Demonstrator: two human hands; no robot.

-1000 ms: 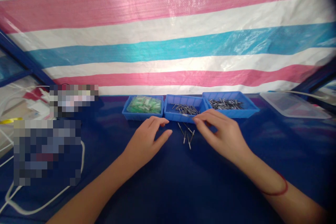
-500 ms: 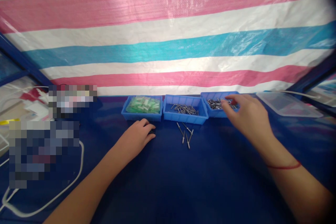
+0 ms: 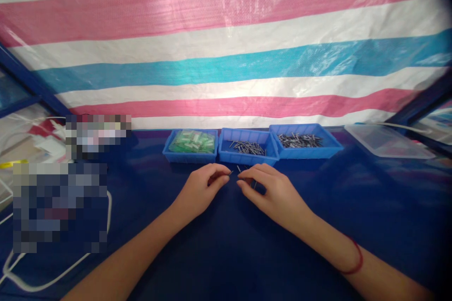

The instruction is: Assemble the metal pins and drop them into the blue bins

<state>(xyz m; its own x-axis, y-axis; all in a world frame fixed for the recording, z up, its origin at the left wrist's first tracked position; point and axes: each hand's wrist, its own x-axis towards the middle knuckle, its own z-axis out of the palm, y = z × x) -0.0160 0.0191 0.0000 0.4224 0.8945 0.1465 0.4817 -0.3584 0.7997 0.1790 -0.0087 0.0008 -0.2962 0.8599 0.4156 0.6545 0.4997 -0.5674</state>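
Head view shows both our hands meeting fingertip to fingertip, with a gap between, above the blue desk [image 3: 226, 254]. Our left hand [image 3: 205, 187] pinches a small metal piece [image 3: 230, 173] between thumb and forefinger; its thin dark end pokes out toward the other side. Our right hand [image 3: 273, 187] has its thumb and forefinger drawn close together, yet we cannot tell whether anything sits between them. Under and behind it, partly hidden, lie a few loose rivets [image 3: 239, 169], just in front of the middle bin [image 3: 247, 157].

That bin holds a heap of similar rivets. Beside it on the left, we see the left bin [image 3: 190, 157] with a bag of green pieces [image 3: 192, 142]; on the right, the right bin [image 3: 314, 153] holds a pile of dark and silvery metal parts [image 3: 298, 140]. Farther right rests a clear plastic tray [image 3: 388, 142]. We wear a red band [image 3: 359, 261] on the right wrist.
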